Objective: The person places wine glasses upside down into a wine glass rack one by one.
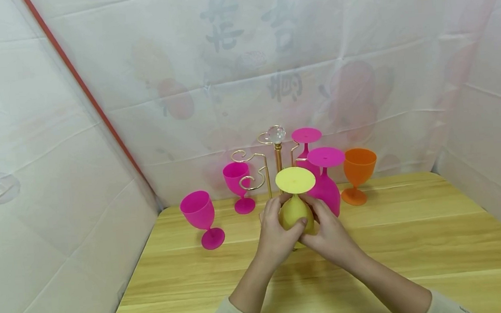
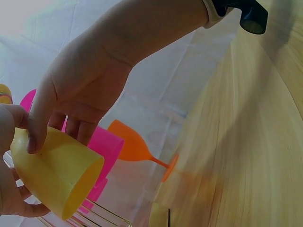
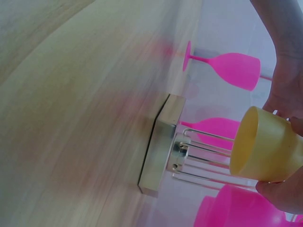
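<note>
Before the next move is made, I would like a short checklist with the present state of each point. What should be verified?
1. Yellow goblet upside down, foot up: ok.
2. Left hand and right hand both gripping its bowl: ok.
3. Its stem seated on the rack: cannot tell; the foot and hands hide this.
4. Rack's base resting on the table: ok.
5. Left-side hooks free of goblets: ok.
6. All other goblets hung: not ok; two pink goblets and an orange goblet stand upright on the table.
</note>
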